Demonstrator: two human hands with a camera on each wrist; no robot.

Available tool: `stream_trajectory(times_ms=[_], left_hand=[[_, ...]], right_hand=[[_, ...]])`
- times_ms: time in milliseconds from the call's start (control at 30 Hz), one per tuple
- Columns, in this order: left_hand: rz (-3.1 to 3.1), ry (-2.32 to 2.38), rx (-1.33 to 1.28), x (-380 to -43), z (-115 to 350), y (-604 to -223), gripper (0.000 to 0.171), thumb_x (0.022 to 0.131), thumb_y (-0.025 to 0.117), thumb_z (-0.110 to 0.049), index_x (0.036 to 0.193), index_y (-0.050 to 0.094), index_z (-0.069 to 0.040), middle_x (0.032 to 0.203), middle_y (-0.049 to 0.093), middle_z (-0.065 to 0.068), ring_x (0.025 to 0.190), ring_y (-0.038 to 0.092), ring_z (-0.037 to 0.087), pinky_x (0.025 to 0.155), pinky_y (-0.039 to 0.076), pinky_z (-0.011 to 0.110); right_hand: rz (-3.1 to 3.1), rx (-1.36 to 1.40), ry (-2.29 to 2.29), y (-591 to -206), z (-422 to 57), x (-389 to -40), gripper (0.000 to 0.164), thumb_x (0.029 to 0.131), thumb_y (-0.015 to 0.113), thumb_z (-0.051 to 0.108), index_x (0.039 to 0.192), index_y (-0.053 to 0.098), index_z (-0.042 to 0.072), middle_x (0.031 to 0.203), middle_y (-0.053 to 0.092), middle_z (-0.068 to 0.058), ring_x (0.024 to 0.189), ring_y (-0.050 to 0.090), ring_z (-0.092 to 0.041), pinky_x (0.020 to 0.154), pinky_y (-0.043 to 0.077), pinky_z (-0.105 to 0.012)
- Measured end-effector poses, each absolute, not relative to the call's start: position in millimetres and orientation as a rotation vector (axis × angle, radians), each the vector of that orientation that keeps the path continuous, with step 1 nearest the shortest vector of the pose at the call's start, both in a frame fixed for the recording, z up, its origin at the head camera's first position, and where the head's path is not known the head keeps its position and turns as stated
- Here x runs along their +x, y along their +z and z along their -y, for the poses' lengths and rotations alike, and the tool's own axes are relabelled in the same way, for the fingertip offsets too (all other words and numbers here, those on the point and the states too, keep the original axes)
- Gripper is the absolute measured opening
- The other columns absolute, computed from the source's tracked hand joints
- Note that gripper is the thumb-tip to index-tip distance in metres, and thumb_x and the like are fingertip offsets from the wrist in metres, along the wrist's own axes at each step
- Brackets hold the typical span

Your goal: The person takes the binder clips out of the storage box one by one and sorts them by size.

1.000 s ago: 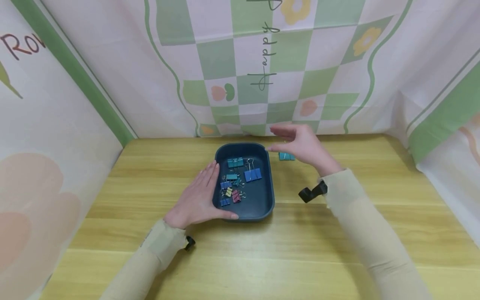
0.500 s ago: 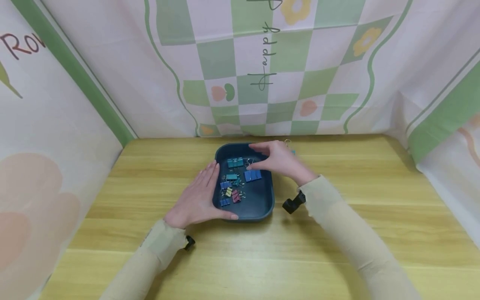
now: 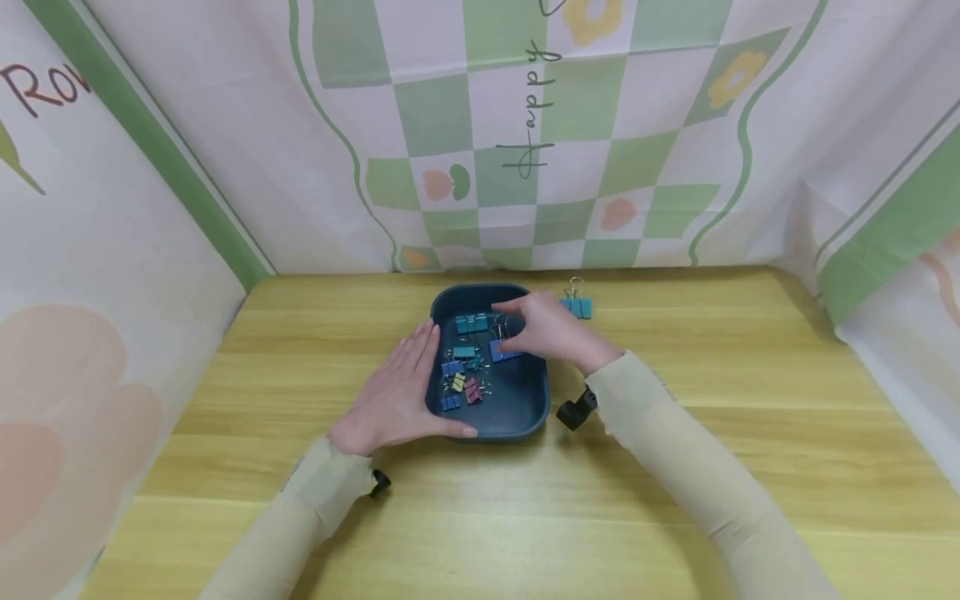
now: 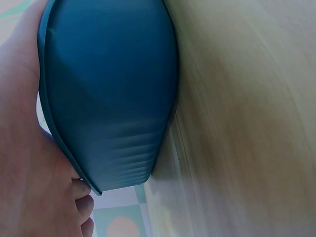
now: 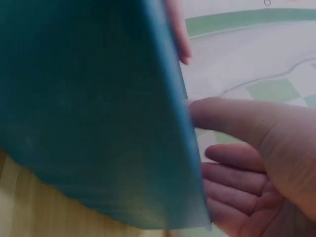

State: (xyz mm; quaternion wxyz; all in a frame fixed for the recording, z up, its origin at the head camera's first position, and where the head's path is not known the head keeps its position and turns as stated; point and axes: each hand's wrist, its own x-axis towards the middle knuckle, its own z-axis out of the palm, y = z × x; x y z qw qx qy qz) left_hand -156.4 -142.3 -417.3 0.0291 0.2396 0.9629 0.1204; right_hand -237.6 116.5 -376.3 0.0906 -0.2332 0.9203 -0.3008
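A dark blue tray (image 3: 517,417) stands on the table, holding several binder clips in different colours. My left hand (image 3: 397,392) lies along its left rim with straight fingers, the thumb over the near rim. My right hand (image 3: 555,329) reaches over the right rim, thumb and fingers apart. The right thumb covers part of a large blue binder clip (image 3: 497,352); whether it touches the clip cannot be seen. In the right wrist view, the tray wall (image 5: 98,123) hides the fingertips' work. A teal binder clip (image 3: 472,324) lies at the tray's far left.
Another teal binder clip (image 3: 576,307) lies on the wooden table (image 3: 675,333), right of the tray and close to the back edge. Smaller clips, among them a pink clip (image 3: 472,391) and a yellow clip (image 3: 457,382), sit in the tray's left half. A patterned cloth (image 3: 502,125) hangs behind.
From beside the teal clip on the table, my right hand has moved left and down into the tray, over the blue clip. My left hand has stayed on the tray.
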Motion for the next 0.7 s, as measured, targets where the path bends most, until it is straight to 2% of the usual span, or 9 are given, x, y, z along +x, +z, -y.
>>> stream_trajectory(times_ms=[267,433,700], left_hand=[[-2.975,0.370,0.761,-157,144,-416,0.147,0.063,0.046,-0.102,0.163,0.002,-0.004,0.170,-0.003,0.010,0.154,-0.003,0.019,0.123,0.009,0.039],[-2.971,0.371,0.758,-157,144,-416,0.146,0.064,0.046,-0.101,0.163,0.000,-0.004,0.170,-0.004,0.010,0.154,-0.003,0.020,0.123,0.009,0.040],[-2.965,0.357,0.743,-156,143,-416,0.146,0.062,0.044,-0.103,0.163,-0.003,-0.007,0.170,-0.006,0.008,0.154,-0.005,0.017,0.123,0.007,0.036]], right_hand=[[-2.687,-0.770,-0.745,-377,-110,-232,0.070,0.083,0.087,0.021,0.143,0.058,0.000,0.138,0.061,-0.017,0.124,0.060,-0.032,0.097,0.053,-0.046],[-2.733,-0.801,-0.669,-381,-108,-236,0.062,0.084,0.086,0.015,0.139,0.062,0.001,0.137,0.062,-0.016,0.125,0.058,-0.031,0.099,0.052,-0.045],[-2.801,-0.842,-0.565,-390,-108,-240,0.050,0.084,0.086,0.016,0.130,0.069,0.005,0.131,0.066,-0.013,0.121,0.060,-0.030,0.102,0.050,-0.046]])
